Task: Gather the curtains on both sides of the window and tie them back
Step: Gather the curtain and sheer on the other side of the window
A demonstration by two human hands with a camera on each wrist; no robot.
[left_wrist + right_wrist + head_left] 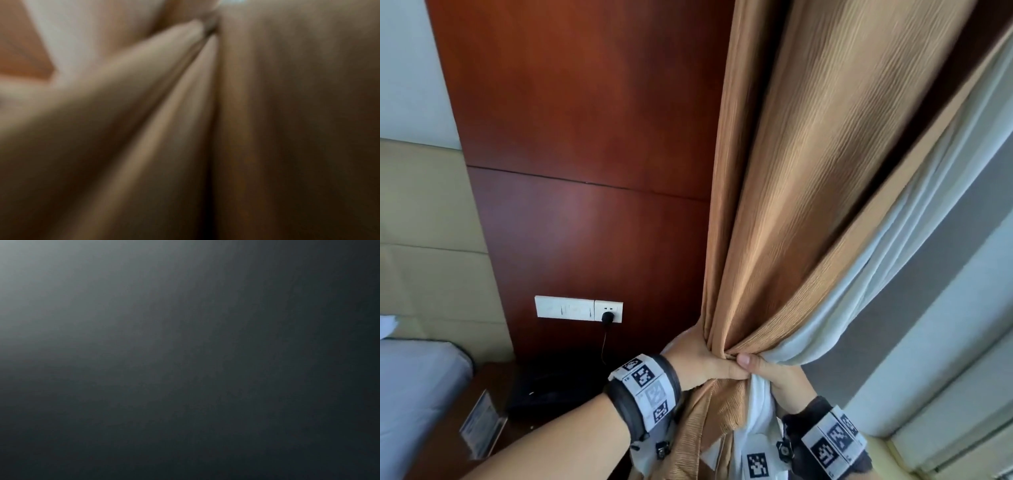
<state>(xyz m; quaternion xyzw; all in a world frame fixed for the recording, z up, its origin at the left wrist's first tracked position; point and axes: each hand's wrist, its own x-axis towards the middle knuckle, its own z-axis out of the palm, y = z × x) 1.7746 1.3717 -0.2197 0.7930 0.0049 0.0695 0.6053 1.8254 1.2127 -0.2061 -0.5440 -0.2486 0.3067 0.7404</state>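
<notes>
You are gathering the tan curtain (801, 178) and its white lining (866, 294) beside the wood panel (585, 120), your left hand (697, 359) curling round the bunched neck, your right hand (774, 377) pinching the lining against it. Next you are likely needing a tieback, and none is showing.

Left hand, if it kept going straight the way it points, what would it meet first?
The brown curtain that it grips: the left hand points straight into that gathered bundle. Just beyond, probably the right hand, which pinches the same bundle; depth there is unclear.
</notes>
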